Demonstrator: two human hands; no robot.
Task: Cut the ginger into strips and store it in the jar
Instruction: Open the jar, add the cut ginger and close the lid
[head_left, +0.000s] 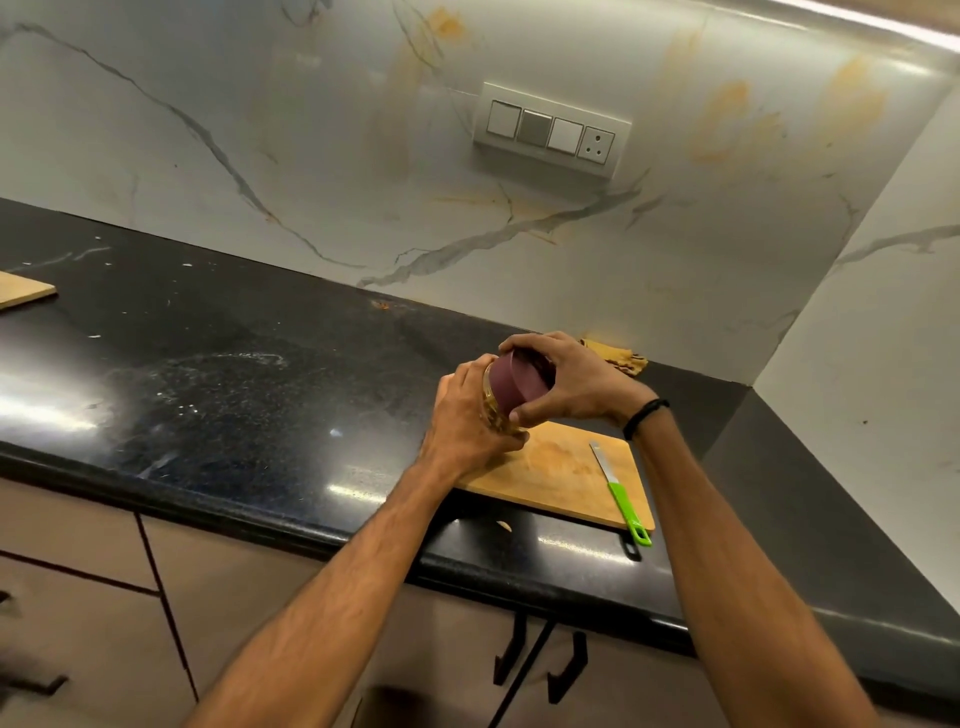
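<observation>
A clear glass jar (491, 408) with pale yellow ginger strips inside is held in the air above the left end of the wooden cutting board (558, 470). My left hand (465, 421) grips the jar's body from the left. My right hand (566, 382) grips the dark maroon lid (517, 384) on the jar's mouth, and the jar is tilted towards the right. A knife with a green handle (621, 493) lies on the board's right side, its handle over the board's front edge.
The black stone counter (234, 384) runs left, with pale scraps scattered on it. A second wooden board (23, 291) shows at the far left edge. A yellow cloth (621, 356) lies by the marble wall. A switch panel (550, 130) is on the wall.
</observation>
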